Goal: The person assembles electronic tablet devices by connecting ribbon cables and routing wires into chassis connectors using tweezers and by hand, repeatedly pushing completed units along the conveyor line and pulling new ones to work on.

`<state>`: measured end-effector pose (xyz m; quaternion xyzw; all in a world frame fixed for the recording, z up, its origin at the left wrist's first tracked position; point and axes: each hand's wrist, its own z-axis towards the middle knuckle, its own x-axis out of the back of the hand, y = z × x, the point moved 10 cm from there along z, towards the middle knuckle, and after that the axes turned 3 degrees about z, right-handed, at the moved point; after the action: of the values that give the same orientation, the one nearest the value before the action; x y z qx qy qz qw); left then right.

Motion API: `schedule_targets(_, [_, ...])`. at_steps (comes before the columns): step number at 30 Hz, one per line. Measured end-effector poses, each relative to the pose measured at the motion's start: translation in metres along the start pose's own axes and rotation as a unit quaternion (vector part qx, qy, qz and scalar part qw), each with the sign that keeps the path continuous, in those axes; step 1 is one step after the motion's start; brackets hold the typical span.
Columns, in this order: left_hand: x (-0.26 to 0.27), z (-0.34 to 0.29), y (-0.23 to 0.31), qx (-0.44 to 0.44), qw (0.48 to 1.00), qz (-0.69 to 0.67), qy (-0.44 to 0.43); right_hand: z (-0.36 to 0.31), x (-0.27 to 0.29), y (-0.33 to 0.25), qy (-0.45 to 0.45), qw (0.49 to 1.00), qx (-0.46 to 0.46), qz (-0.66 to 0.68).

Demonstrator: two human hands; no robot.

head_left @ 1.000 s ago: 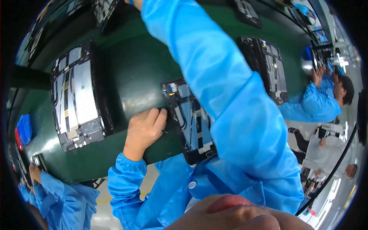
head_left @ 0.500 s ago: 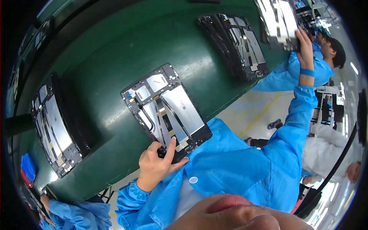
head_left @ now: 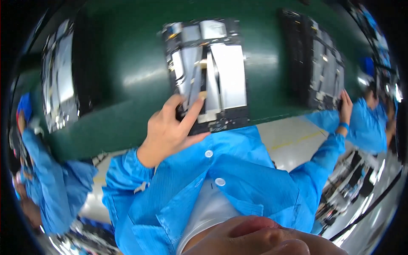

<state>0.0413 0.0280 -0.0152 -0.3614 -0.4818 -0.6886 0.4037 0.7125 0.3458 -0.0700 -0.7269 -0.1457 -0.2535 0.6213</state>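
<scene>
In the middle of the green bench lies an opened tablet (head_left: 229,76), its silver battery cells, black flex cables and circuit boards exposed. My left hand (head_left: 170,127) is at its near left corner, index fingertip on a cable in the lower middle, thumb along the near edge and the other fingers curled. At the right, my right hand (head_left: 346,108) has its fingers around the near right edge of another opened tablet (head_left: 325,72), which lies on top of a dark stack. Its thumb is hidden. Blur hides the small parts.
Another opened tablet (head_left: 63,72) lies on a dark stack at the left. The green bench (head_left: 136,102) has its near edge close to my body. Co-workers in blue sleeves (head_left: 46,170) are on both sides. A blue object (head_left: 25,106) is at the far left.
The view has turned, so the bench edge runs more level. My right hand has come down from the upper right with a tablet, now at the stack. My left hand stays on the middle tablet.
</scene>
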Motion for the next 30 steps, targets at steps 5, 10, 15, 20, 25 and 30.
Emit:
schedule_targets(5, [0.021, 0.003, -0.028, 0.074, 0.994, -0.085, 0.017, -0.020, 0.028, -0.094, 0.204, 0.947, 0.167, -0.186])
schedule_targets(10, [0.030, 0.029, -0.036, 0.095, 0.994, -0.046, 0.028, -0.140, -0.025, -0.215, 0.365, 0.869, 0.327, 0.069])
schedule_targets(15, [0.011, 0.031, -0.025, 0.113, 0.991, 0.065, 0.026, -0.283, -0.195, -0.312, 0.134, 0.771, 0.622, -0.024])
schedule_targets(20, [0.011, 0.024, -0.035, 0.163, 0.987, 0.000, 0.013, -0.307, -0.315, -0.345, -0.215, 0.801, 0.550, 0.101])
schedule_targets(25, [0.025, 0.013, -0.040, 0.173, 0.974, -0.118, 0.084, -0.294, -0.428, -0.324, -0.419, 0.875, 0.215, 0.110])
schedule_targets(30, [0.026, 0.021, -0.041, 0.127, 0.979, -0.129, 0.096, -0.309, -0.483, -0.345, -0.534, 0.816, 0.154, 0.161])
